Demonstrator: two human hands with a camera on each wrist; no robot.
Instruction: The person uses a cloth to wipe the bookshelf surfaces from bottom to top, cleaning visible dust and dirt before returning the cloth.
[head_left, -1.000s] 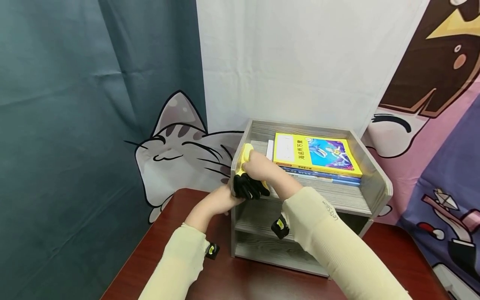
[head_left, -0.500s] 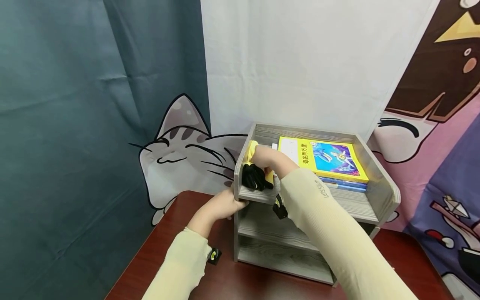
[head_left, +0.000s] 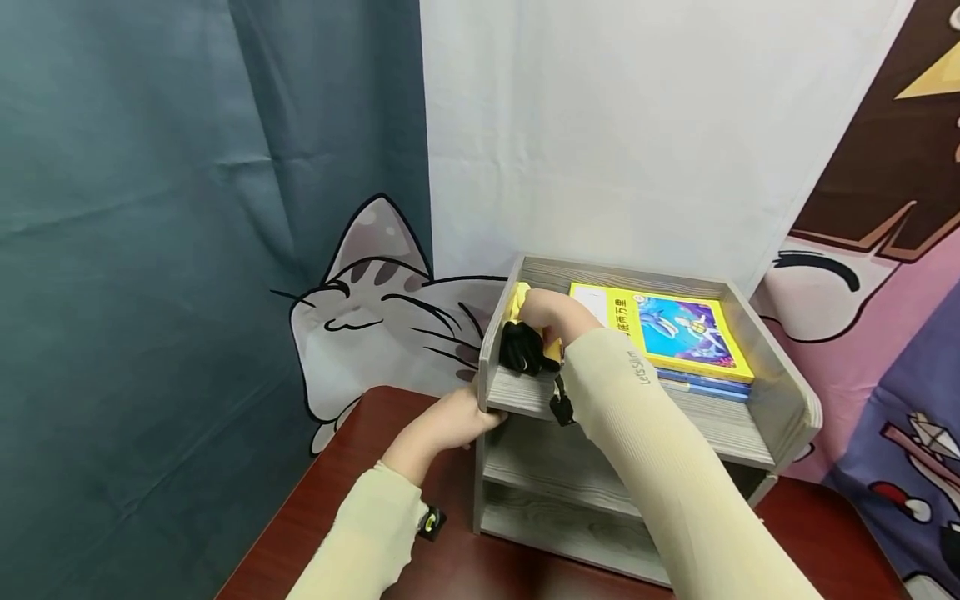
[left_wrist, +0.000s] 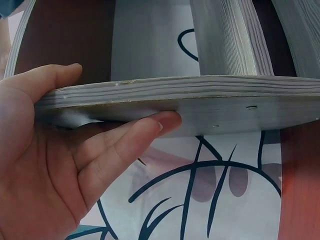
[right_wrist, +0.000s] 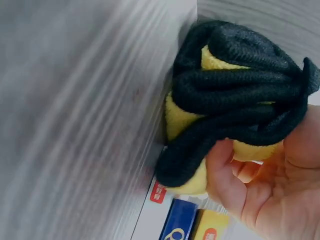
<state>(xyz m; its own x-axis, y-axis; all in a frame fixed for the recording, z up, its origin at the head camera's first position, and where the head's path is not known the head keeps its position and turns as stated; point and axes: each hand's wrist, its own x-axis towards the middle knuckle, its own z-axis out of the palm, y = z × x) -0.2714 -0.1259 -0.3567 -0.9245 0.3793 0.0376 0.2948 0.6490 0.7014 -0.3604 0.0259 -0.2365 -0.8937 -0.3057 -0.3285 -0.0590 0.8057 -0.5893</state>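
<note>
My right hand (head_left: 555, 315) holds a bunched yellow cloth with thick black edging (head_left: 521, 347) on the top level of a small grey wood-grain shelf (head_left: 786, 398). The cloth sits in the left part of that level, beside the left side panel. In the right wrist view, the fingers (right_wrist: 225, 175) curl against the cloth's underside, and its black folds (right_wrist: 240, 92) lie against the grey board. My left hand (head_left: 448, 421) grips the front edge of the left side panel. The left wrist view has its thumb (left_wrist: 52, 80) on one face and fingers (left_wrist: 135, 142) on the other.
A stack of books (head_left: 686, 333), topped by a yellow cover with a blue picture, lies right of the cloth. The shelf stands on a dark red table (head_left: 450, 550). Behind are a white curtain (head_left: 637, 133), a teal curtain (head_left: 135, 292) and a printed cat.
My right hand has pushed the cloth back from the shelf's front edge, further onto the top level. The head view has shifted slightly, and my left hand stays at the side panel.
</note>
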